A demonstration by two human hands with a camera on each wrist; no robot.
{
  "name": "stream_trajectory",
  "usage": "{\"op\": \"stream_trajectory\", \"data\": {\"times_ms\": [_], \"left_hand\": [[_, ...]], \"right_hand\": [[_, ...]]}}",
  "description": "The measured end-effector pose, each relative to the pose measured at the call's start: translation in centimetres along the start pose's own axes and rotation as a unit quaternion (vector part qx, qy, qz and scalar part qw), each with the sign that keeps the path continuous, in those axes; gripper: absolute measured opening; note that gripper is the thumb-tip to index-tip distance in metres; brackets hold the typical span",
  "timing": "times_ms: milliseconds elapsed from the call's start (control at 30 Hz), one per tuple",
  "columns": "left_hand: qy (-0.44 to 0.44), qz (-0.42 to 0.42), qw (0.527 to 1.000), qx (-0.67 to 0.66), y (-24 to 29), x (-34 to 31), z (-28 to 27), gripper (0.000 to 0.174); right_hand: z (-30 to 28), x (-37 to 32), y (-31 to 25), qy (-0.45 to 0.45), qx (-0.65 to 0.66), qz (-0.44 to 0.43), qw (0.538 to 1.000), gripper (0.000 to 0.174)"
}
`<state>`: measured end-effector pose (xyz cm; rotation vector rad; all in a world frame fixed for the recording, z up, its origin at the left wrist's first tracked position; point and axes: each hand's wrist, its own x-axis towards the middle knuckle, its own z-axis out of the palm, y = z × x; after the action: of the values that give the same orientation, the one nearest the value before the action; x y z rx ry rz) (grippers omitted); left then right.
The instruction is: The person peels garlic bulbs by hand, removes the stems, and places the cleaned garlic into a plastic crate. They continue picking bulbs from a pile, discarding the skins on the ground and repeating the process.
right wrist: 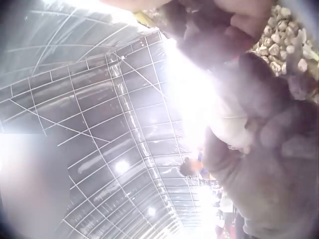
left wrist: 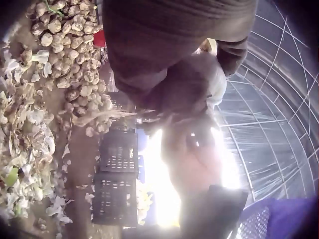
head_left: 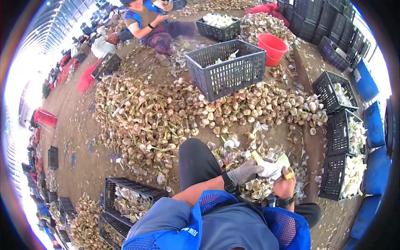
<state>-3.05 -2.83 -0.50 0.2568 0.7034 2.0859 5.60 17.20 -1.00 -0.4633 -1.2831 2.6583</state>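
Observation:
My left hand (head_left: 246, 172), in a grey glove, grips a white garlic bulb (head_left: 273, 169) with a pale stem in front of my knees. At the bulb's other side is my bare right hand (head_left: 284, 186), its fingers curled around a small yellow object (head_left: 288, 176) whose kind I cannot tell. Seen from the right wrist, the gloved hand (right wrist: 269, 154) wraps the white bulb (right wrist: 230, 124), while the right hand (right wrist: 219, 25) is close above it. The glove (left wrist: 169, 55) fills the top of the left wrist view and hides most of the bulb. Garlic skins (head_left: 254, 189) lie below both hands.
A heap of unpeeled garlic (head_left: 141, 112) spreads ahead, with a black crate (head_left: 227, 77) on it and a red bucket (head_left: 273, 48) behind. Crates of white garlic (head_left: 353, 177) line the right side. Another person (head_left: 152, 25) sits at the back. A crate of skins (head_left: 133, 200) stands left.

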Motion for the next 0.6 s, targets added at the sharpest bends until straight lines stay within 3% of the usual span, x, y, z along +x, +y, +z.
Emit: {"op": "stream_trajectory", "data": {"times_ms": [33, 67, 133, 267, 300, 333, 400, 467, 500, 567, 600], "left_hand": [[-0.009, 0.013, 1.0, -0.024, -0.3, 0.1, -0.4, 0.075], [-0.009, 0.011, 1.0, -0.025, -0.5, 0.0, -1.0, 0.075], [0.001, 0.009, 0.996, -0.087, -0.4, -0.7, -2.5, 0.074], [0.128, -0.007, 0.99, -0.056, 1.4, -1.8, -1.9, 0.069], [0.121, -0.014, 0.992, -0.019, 1.2, -1.6, -2.4, 0.068], [0.111, -0.021, 0.993, 0.021, 1.0, -1.3, -3.0, 0.067], [0.086, 0.043, 0.987, 0.127, 1.5, -0.9, -2.0, 0.066], [0.058, 0.057, 0.948, 0.307, 2.0, -0.6, -2.3, 0.069], [0.067, 0.069, 0.93, 0.355, 1.4, -0.6, -2.6, 0.079], [0.077, 0.092, 0.869, 0.48, 0.8, -0.6, -2.4, 0.081], [0.072, 0.107, 0.831, 0.541, 1.2, -0.5, -1.4, 0.082]], "right_hand": [[-0.2, 0.1, -0.2, 0.008, -0.028, -0.019, 0.999, 0.036], [-0.5, 0.3, -1.0, 0.015, 0.087, 0.0, 0.996, 0.036], [-0.9, 0.6, -3.6, -0.052, 0.176, -0.017, 0.983, 0.042], [-4.5, 0.9, -6.9, 0.005, -0.006, -0.115, 0.993, 0.039], [-4.3, 1.2, -7.4, 0.007, -0.297, -0.089, 0.951, 0.039], [-3.7, 1.6, -7.4, 0.003, -0.56, -0.04, 0.828, 0.039], [-3.8, 0.6, -4.4, 0.074, -0.752, -0.119, 0.644, 0.041], [-1.7, 0.4, -4.1, 0.079, -0.615, -0.106, 0.777, 0.039], [-0.2, 0.2, -4.3, 0.053, -0.568, -0.105, 0.814, 0.04], [1.8, -0.4, -4.3, 0.012, -0.466, -0.076, 0.882, 0.039], [2.4, -0.5, -4.5, -0.032, -0.483, -0.095, 0.87, 0.031]]}}
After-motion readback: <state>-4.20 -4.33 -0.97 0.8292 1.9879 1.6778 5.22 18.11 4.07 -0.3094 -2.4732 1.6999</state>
